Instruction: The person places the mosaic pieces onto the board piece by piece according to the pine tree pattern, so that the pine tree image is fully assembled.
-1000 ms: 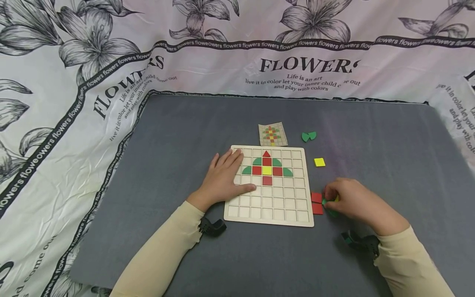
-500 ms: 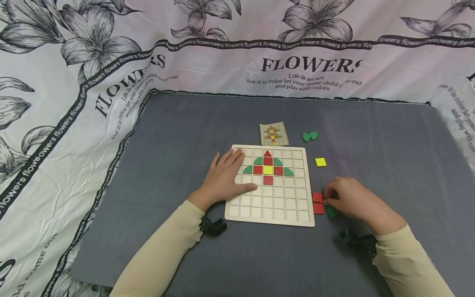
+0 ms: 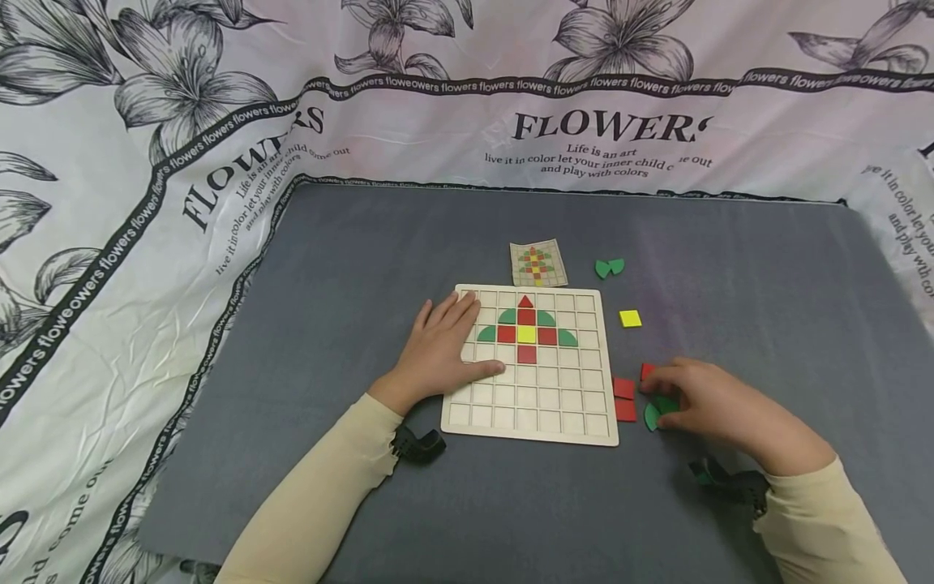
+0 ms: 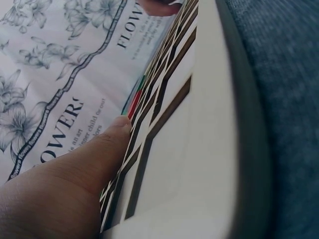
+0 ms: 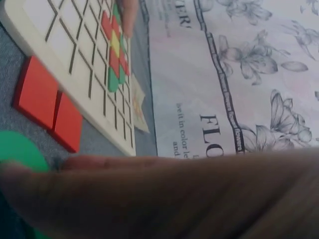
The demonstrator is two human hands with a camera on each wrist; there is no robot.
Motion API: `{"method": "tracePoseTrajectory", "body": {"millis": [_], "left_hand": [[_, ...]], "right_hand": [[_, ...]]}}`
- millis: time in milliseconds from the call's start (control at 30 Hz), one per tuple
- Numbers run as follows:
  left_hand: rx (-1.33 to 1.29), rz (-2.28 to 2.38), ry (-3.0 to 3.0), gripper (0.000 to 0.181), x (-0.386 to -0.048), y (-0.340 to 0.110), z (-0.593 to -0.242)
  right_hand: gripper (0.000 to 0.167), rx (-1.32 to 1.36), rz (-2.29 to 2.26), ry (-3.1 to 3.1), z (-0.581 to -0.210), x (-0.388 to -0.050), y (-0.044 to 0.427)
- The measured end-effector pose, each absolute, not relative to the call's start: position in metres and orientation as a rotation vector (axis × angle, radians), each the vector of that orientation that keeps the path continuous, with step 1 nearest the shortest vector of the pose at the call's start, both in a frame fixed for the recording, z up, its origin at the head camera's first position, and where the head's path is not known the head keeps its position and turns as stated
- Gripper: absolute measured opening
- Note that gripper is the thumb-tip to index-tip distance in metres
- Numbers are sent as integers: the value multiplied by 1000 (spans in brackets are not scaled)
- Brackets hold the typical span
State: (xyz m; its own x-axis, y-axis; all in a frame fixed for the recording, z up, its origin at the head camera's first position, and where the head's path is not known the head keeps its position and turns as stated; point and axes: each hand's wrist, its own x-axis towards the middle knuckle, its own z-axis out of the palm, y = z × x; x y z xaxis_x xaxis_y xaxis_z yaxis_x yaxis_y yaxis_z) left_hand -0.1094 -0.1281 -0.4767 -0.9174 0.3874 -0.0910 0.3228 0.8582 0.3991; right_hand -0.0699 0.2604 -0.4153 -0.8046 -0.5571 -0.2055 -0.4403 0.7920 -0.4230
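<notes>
My left hand (image 3: 441,345) rests with fingers spread on the left side of a pale wooden grid board (image 3: 525,426). Red, yellow and green tiles form a tree-like pattern in the board's upper half, with a yellow square (image 3: 526,334) at its middle. Right of the board, my right hand (image 3: 718,405) hovers low over green rounded tiles (image 3: 652,417), thumb and fingers apart, the thumb touching one. A red tile (image 3: 647,371) shows just beyond its fingertips. Two red squares (image 5: 37,93) lie against the board's right edge. The palm hides whatever lies under it.
A small pattern card (image 3: 538,264) lies at the board's far edge. To its right are two green tiles (image 3: 609,268), with a yellow square tile (image 3: 630,319) nearer. A grey cloth (image 3: 350,268) covers the table, and a flower-printed sheet (image 3: 409,138) hangs behind.
My right hand has drawn back to the right, and its thumb and fingers have parted. Green tiles and a red tile now show there. The left hand has stayed on the board.
</notes>
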Motion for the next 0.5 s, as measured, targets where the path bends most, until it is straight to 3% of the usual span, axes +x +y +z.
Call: {"method": "tracePoseTrajectory", "body": {"millis": [500], "left_hand": [[543, 569, 2867, 110, -110, -128, -477]], "right_hand": [[31, -777, -539, 2665, -416, -70, 253]]}}
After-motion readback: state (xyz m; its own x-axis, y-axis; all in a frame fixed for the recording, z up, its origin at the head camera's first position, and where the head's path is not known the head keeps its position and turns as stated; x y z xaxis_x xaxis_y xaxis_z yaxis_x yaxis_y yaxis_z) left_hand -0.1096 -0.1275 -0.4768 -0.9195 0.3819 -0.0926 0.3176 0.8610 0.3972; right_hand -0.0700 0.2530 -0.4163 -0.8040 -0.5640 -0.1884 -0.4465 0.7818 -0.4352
